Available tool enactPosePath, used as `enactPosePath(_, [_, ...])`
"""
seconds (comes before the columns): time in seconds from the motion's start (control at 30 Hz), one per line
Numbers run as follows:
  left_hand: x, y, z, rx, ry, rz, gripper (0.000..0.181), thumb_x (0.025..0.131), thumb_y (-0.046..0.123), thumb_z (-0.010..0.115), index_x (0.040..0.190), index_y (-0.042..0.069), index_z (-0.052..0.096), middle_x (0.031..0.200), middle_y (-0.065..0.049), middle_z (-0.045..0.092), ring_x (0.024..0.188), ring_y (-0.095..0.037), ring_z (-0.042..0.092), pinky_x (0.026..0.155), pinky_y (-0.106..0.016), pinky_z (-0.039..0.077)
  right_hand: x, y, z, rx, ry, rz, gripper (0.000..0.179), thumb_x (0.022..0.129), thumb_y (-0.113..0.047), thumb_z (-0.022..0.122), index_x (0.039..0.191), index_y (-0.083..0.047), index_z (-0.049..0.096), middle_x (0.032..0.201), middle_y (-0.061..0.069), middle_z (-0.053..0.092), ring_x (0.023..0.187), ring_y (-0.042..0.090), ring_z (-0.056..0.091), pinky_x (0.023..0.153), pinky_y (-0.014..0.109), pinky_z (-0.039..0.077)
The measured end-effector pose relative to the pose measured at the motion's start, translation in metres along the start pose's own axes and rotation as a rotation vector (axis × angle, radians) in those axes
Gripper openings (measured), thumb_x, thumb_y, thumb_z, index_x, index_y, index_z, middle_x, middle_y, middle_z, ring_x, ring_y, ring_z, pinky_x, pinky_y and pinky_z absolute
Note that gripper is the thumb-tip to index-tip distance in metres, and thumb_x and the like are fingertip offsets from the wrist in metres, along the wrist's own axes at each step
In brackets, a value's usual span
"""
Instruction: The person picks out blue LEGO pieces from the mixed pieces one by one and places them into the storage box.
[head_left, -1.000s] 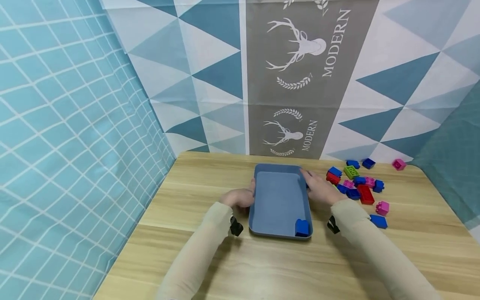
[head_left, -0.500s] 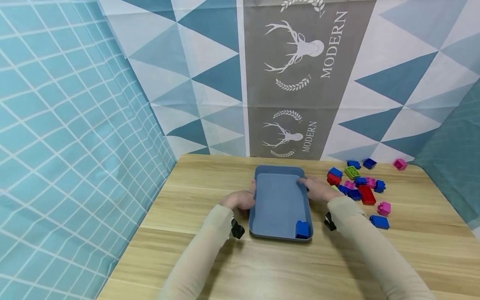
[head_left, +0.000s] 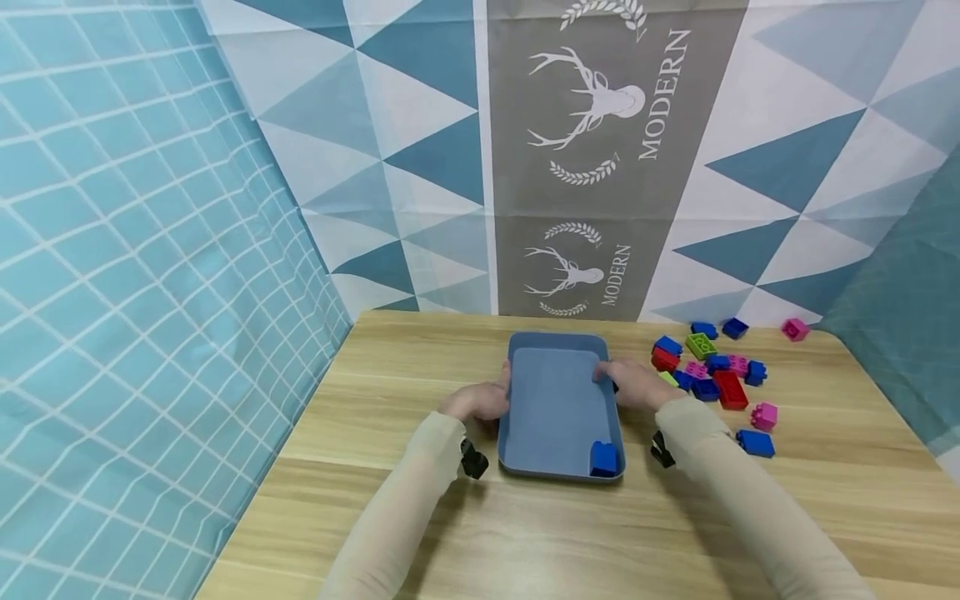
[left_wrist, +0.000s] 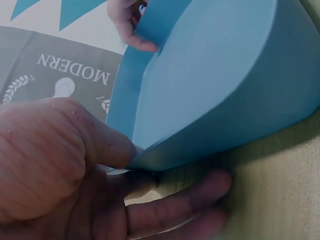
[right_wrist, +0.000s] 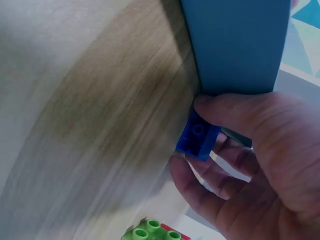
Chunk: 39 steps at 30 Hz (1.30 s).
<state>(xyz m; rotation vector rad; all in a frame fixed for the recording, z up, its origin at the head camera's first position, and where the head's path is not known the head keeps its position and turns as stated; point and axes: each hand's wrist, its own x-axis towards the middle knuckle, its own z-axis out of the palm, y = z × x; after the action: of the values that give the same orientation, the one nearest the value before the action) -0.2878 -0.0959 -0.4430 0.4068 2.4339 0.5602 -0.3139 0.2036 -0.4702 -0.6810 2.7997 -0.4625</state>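
A blue-grey rectangular tray (head_left: 558, 405) sits on the wooden table, with one blue toy brick (head_left: 603, 458) in its near right corner. My left hand (head_left: 482, 400) grips the tray's left side, thumb at the rim; in the left wrist view the thumb (left_wrist: 110, 147) presses the rim while other fingers extend underneath along the outside. At the right side is my right hand (head_left: 637, 385), with one fingertip reaching over the rim. Seen from the right wrist, thumb and fingers hold another blue brick (right_wrist: 197, 135), hollow side showing, against or close beside the tray's outer wall (right_wrist: 235, 50).
Right of the tray lie several loose bricks, among them a long red brick (head_left: 731, 390), a lime green brick (head_left: 701, 346), a pink brick (head_left: 765, 416) and a blue brick (head_left: 755, 443). A patterned cloth (head_left: 570, 167) hangs behind the table (head_left: 397, 358); blue checked cloth (head_left: 150, 292) covers the left side.
My right hand has slid a little toward me along the tray's right rim, its fingertip now lower over the inside. The left hand, tray and loose bricks stay about where they were.
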Motion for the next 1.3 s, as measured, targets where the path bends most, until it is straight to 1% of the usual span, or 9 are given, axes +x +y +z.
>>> enactPosePath(0.1, [0.002,-0.002,-0.001,-0.023,0.012,0.033,0.076,0.106,0.009,0.036,0.162,0.008,-0.014,0.054,0.001,0.045,0.043,-0.01,0.033,0.047,-0.025,0.033,-0.002,0.003,0.0,0.014,0.005,-0.026,0.036,0.079,0.017,0.066,0.107,-0.005,0.063,0.114,0.018,0.066,0.104,0.033,0.061,0.099,0.055,0.051])
enactPosePath(0.23, [0.002,-0.006,-0.003,-0.152,0.054,0.048,0.076,0.107,0.012,0.039,0.164,0.013,-0.011,0.061,-0.009,0.062,0.047,-0.015,0.055,0.059,-0.027,0.05,-0.002,0.006,-0.003,0.018,0.007,-0.057,0.03,0.079,0.016,0.063,0.098,-0.008,0.062,0.101,0.01,0.066,0.092,0.027,0.058,0.089,0.048,0.054])
enactPosePath(0.37, [0.005,-0.009,-0.005,-0.189,0.08,0.074,0.075,0.108,0.015,0.042,0.164,0.011,-0.007,0.097,-0.023,0.075,0.058,-0.021,0.068,0.076,-0.031,0.058,-0.005,0.007,-0.009,0.016,0.003,-0.083,0.023,0.084,0.011,0.066,0.096,-0.01,0.065,0.101,0.007,0.067,0.091,0.024,0.06,0.087,0.045,0.054])
enactPosePath(0.47, [0.008,-0.01,-0.006,-0.211,0.082,0.108,0.075,0.106,0.016,0.044,0.164,0.008,-0.004,0.138,-0.026,0.062,0.06,-0.022,0.07,0.079,-0.03,0.058,-0.01,0.008,-0.014,0.0,0.01,-0.102,0.021,0.086,0.008,0.069,0.095,-0.01,0.066,0.1,0.007,0.069,0.091,0.023,0.062,0.086,0.047,0.055])
enactPosePath(0.6, [0.009,-0.012,-0.007,-0.223,0.088,0.124,0.078,0.103,0.015,0.045,0.164,0.008,-0.003,0.161,-0.022,0.037,0.061,-0.021,0.069,0.086,-0.027,0.055,-0.012,0.008,-0.016,-0.003,0.008,-0.102,0.018,0.087,0.005,0.07,0.096,-0.01,0.067,0.102,0.008,0.07,0.092,0.024,0.062,0.089,0.049,0.055])
enactPosePath(0.73, [0.007,-0.019,-0.005,-0.224,0.089,0.139,0.086,0.098,0.012,0.051,0.165,0.011,-0.003,0.168,-0.018,0.022,0.068,-0.022,0.071,0.085,-0.032,0.057,-0.013,0.006,-0.014,0.015,-0.02,-0.106,0.016,0.089,0.003,0.07,0.099,-0.01,0.068,0.104,0.008,0.07,0.093,0.023,0.063,0.091,0.049,0.055])
enactPosePath(0.9, [0.005,-0.026,-0.005,-0.298,0.043,0.181,0.094,0.091,0.009,0.057,0.165,0.01,-0.002,0.16,-0.024,0.037,0.075,-0.025,0.072,0.076,-0.034,0.06,-0.016,0.004,-0.011,0.028,-0.028,-0.115,0.017,0.089,0.004,0.071,0.098,-0.01,0.068,0.102,0.008,0.07,0.094,0.023,0.064,0.09,0.049,0.055])
enactPosePath(1.13, [0.0,-0.025,-0.012,-0.319,-0.098,0.135,0.109,0.093,0.01,0.073,0.164,0.013,-0.01,0.166,-0.025,0.021,0.081,-0.024,0.076,0.106,-0.037,0.05,-0.017,0.0,-0.01,-0.018,-0.057,-0.106,0.017,0.088,0.005,0.068,0.099,-0.009,0.069,0.105,0.008,0.07,0.094,0.023,0.063,0.094,0.05,0.055])
enactPosePath(1.3, [0.001,-0.024,-0.013,-0.283,-0.123,0.12,0.112,0.094,0.013,0.074,0.163,0.014,-0.013,0.17,-0.017,0.004,0.103,-0.029,0.074,0.12,-0.04,0.035,-0.019,-0.003,-0.01,-0.033,-0.072,-0.084,0.019,0.087,0.004,0.069,0.1,-0.009,0.069,0.107,0.01,0.07,0.096,0.025,0.063,0.096,0.052,0.054])
